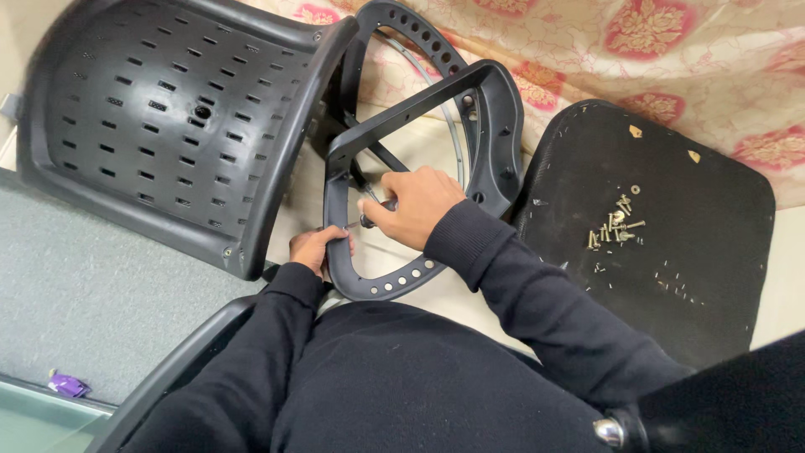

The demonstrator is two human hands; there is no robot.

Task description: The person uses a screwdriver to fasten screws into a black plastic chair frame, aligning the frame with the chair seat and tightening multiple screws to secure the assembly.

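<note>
The right hand [417,204] is curled into a fist around a dark tool handle [377,211] (likely a screwdriver, though its tip is hidden), with the knuckles up and the thumb pressed along the handle. The left hand [316,248] has its fingers wrapped over the near left edge of the armrest [495,134], gripping it firmly. Both sleeves are black.

The armrest is a black plastic loop, roughly D-shaped, tilted up from the person's lap toward the chair back [168,117]. A row of small round holes runs along its lower curve, and a flat bar crosses its upper side. A second loop [419,29] of the same kind lies behind it, also with holes.

The chair back, black with rows of short slots, lies to the left, just beside the armrest. To the right lies a black seat base [696,243], underside up, with a small heap of silver screws [616,225] on it. Behind is a cream cloth [671,50] with red floral patterns; grey carpet [75,294] shows at the left.
</note>
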